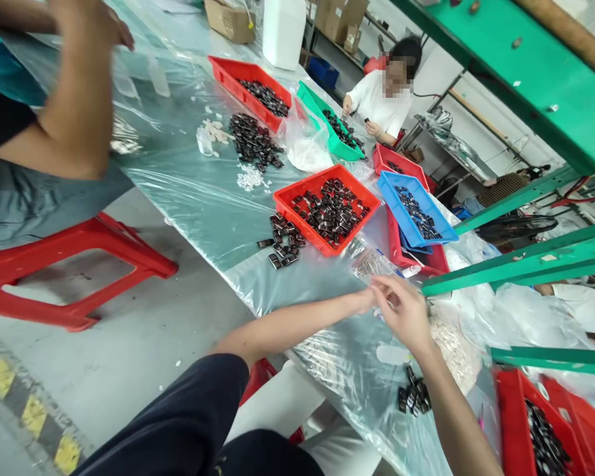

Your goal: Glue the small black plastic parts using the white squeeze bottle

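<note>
From the head camera, both of the person's hands meet over the near part of a long bench covered in clear plastic sheeting (198, 192). The right hand (407, 311) lies on top, fingers curled together and pinching a small clear plastic bag (374, 264) that lies crumpled just beyond the fingertips. The left hand (371, 299) is mostly hidden behind the right one; its fingertips touch the same bag, but how tightly they close cannot be told.

Just beyond the bag stands a red rectangular plastic tray of small dark glossy parts (327, 208), with a loose cluster of the same dark parts (282, 241) on the sheeting at its left corner. To the right, a blue plastic tray with dark parts (416, 211) is stacked on another red tray. Near the right forearm lies a small heap of dark parts (414, 396), beside a pile of small whitish pieces (456, 350). Green metal frame bars (520, 261) cross the right side, passing close over the hands and screening part of the bench.

Farther along the bench are a bigger pile of dark parts (252, 142), a second long red tray (250, 89), a green tray (327, 122) and a white plastic jug (283, 30). A co-worker in a white top (379, 102) sits at the far end; another person's bent arm (77, 86) fills the upper left above a red plastic stool (74, 264).
</note>
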A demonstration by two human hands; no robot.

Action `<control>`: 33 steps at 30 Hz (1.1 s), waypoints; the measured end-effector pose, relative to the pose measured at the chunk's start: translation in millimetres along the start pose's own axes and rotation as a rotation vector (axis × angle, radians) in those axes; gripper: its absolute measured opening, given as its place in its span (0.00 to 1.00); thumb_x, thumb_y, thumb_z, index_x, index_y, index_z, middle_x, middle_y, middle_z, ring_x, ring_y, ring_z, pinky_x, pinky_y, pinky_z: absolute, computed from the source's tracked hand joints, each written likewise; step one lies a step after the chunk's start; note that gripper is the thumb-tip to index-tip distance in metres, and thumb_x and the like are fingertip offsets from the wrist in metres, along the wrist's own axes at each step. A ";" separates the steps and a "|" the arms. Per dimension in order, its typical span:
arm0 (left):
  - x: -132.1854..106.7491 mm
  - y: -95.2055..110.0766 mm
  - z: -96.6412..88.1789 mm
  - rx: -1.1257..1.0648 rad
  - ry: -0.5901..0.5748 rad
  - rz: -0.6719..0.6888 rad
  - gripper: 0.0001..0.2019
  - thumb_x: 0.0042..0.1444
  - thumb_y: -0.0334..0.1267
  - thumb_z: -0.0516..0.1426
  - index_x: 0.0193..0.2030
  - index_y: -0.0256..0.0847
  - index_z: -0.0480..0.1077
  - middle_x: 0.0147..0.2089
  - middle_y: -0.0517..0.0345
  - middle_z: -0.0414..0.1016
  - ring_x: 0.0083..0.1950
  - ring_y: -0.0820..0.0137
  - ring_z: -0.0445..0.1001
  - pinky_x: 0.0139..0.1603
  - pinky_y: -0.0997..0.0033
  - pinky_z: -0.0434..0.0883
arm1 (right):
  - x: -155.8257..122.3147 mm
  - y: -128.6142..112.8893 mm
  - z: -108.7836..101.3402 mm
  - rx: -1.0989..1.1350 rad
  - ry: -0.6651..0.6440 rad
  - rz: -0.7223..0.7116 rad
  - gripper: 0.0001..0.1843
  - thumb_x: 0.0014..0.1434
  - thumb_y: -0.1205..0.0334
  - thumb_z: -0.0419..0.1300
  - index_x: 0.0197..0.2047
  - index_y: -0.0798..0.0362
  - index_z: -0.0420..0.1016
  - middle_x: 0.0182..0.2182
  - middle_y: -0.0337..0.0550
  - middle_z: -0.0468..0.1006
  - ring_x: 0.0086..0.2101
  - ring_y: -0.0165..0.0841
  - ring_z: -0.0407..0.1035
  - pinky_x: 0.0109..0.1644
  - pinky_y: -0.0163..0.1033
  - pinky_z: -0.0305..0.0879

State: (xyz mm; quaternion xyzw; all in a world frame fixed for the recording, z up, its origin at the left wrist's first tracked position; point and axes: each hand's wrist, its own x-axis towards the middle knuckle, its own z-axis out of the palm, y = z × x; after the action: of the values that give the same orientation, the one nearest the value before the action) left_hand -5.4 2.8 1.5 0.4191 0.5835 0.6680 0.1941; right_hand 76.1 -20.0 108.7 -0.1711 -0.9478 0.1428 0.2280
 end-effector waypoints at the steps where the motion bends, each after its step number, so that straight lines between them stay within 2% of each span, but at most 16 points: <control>1: 0.8 -0.3 1.5 -0.026 -0.105 -0.006 0.31 0.72 0.46 0.50 0.17 0.38 0.72 0.18 0.60 0.69 0.25 0.74 0.71 0.22 0.79 0.65 | -25.4 6.3 -15.2 -0.026 0.034 0.064 0.11 0.70 0.57 0.58 0.50 0.45 0.80 0.45 0.48 0.85 0.40 0.42 0.79 0.43 0.47 0.75; 2: 1.7 -0.8 2.9 -0.086 -0.236 -0.038 0.27 0.72 0.43 0.52 0.21 0.36 0.76 0.19 0.58 0.72 0.24 0.73 0.73 0.23 0.77 0.67 | -50.7 13.2 -29.9 -0.063 0.035 0.167 0.11 0.70 0.55 0.58 0.50 0.45 0.80 0.43 0.48 0.85 0.35 0.41 0.79 0.38 0.46 0.75; 4: 2.5 -2.3 4.7 -0.260 -0.482 -0.184 0.19 0.69 0.42 0.56 0.31 0.35 0.81 0.24 0.53 0.79 0.25 0.71 0.76 0.27 0.74 0.68 | -99.7 26.8 -55.0 -0.163 0.008 0.399 0.12 0.69 0.53 0.59 0.50 0.46 0.80 0.37 0.46 0.85 0.29 0.39 0.77 0.31 0.44 0.72; 6: 0.8 -4.9 5.9 -0.479 -0.653 -0.428 0.16 0.65 0.45 0.58 0.36 0.35 0.81 0.30 0.49 0.81 0.28 0.70 0.77 0.29 0.71 0.68 | -146.2 36.2 -70.6 -0.277 -0.132 0.571 0.13 0.67 0.52 0.60 0.49 0.47 0.80 0.30 0.43 0.83 0.25 0.40 0.77 0.29 0.42 0.70; 7: -0.8 -6.7 6.6 -0.558 -0.680 -0.511 0.15 0.62 0.46 0.60 0.37 0.36 0.81 0.32 0.49 0.81 0.29 0.70 0.76 0.31 0.71 0.67 | -168.0 38.1 -74.3 -0.324 -0.236 0.652 0.12 0.66 0.54 0.61 0.48 0.47 0.81 0.30 0.42 0.84 0.26 0.40 0.78 0.29 0.42 0.70; 9: -4.0 -11.3 8.6 -0.618 -0.657 -0.576 0.15 0.56 0.49 0.64 0.35 0.37 0.80 0.32 0.51 0.80 0.29 0.70 0.75 0.31 0.71 0.64 | -205.8 35.3 -74.5 -0.370 -0.369 0.781 0.11 0.66 0.58 0.61 0.50 0.47 0.81 0.35 0.43 0.86 0.31 0.41 0.80 0.34 0.41 0.71; 12: -6.6 -18.1 12.9 -0.612 -0.636 -0.590 0.16 0.51 0.50 0.67 0.33 0.37 0.79 0.30 0.53 0.78 0.28 0.72 0.73 0.30 0.72 0.63 | -241.5 20.6 -62.8 -0.366 -0.434 0.889 0.18 0.68 0.61 0.60 0.59 0.50 0.76 0.45 0.47 0.86 0.40 0.42 0.82 0.43 0.42 0.73; 14: -7.1 -19.8 14.8 -0.620 -0.628 -0.578 0.16 0.49 0.50 0.67 0.34 0.37 0.78 0.29 0.55 0.78 0.28 0.72 0.73 0.29 0.73 0.63 | -250.8 9.9 -52.1 -0.353 -0.455 0.936 0.20 0.69 0.62 0.59 0.63 0.51 0.73 0.48 0.48 0.85 0.45 0.43 0.81 0.47 0.42 0.72; 17: -7.8 -15.6 14.0 -0.631 -0.605 -0.576 0.16 0.48 0.49 0.66 0.33 0.36 0.78 0.28 0.56 0.76 0.27 0.73 0.72 0.28 0.74 0.63 | -250.7 -2.5 -38.2 -0.337 -0.467 0.959 0.22 0.70 0.61 0.59 0.66 0.52 0.70 0.48 0.48 0.85 0.48 0.44 0.80 0.48 0.41 0.70; 20: -8.9 -7.7 11.1 -0.631 -0.595 -0.582 0.14 0.48 0.47 0.65 0.33 0.36 0.77 0.28 0.56 0.75 0.27 0.73 0.72 0.28 0.75 0.64 | -242.7 -9.5 -30.6 -0.350 -0.463 0.894 0.24 0.70 0.61 0.59 0.68 0.51 0.68 0.52 0.49 0.83 0.49 0.44 0.79 0.47 0.40 0.69; 23: -10.3 -2.2 9.5 -0.621 -0.610 -0.571 0.13 0.49 0.46 0.65 0.33 0.37 0.77 0.28 0.56 0.75 0.28 0.73 0.72 0.28 0.75 0.64 | -233.9 -12.6 -27.8 -0.368 -0.478 0.803 0.25 0.69 0.65 0.58 0.68 0.48 0.69 0.57 0.49 0.80 0.50 0.43 0.78 0.45 0.39 0.68; 26: -11.8 -0.1 9.3 -0.613 -0.631 -0.560 0.14 0.49 0.46 0.65 0.34 0.36 0.77 0.28 0.55 0.75 0.28 0.73 0.72 0.28 0.74 0.64 | -228.2 -12.2 -24.8 -0.368 -0.500 0.748 0.21 0.70 0.66 0.57 0.64 0.48 0.73 0.56 0.49 0.81 0.50 0.42 0.78 0.43 0.38 0.66; 29: -12.3 0.1 9.3 -0.610 -0.631 -0.556 0.14 0.48 0.46 0.66 0.34 0.36 0.77 0.28 0.55 0.76 0.27 0.73 0.72 0.28 0.74 0.63 | -226.0 -7.4 -19.4 -0.362 -0.495 0.714 0.14 0.71 0.62 0.58 0.58 0.51 0.77 0.52 0.50 0.82 0.48 0.40 0.78 0.42 0.36 0.63; 33: -10.1 -2.2 8.3 -0.606 -0.618 -0.537 0.15 0.48 0.47 0.66 0.34 0.36 0.78 0.28 0.55 0.76 0.28 0.73 0.72 0.28 0.74 0.64 | -223.1 8.1 -15.2 -0.330 -0.401 0.667 0.10 0.72 0.56 0.59 0.50 0.52 0.77 0.45 0.48 0.83 0.42 0.37 0.78 0.39 0.35 0.60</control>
State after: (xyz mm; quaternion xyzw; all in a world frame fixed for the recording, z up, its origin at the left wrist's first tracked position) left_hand 6.4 0.8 -4.3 0.3570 0.3660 0.5788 0.6353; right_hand 272.4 -96.6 33.4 -0.4715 -0.8763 0.0857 -0.0503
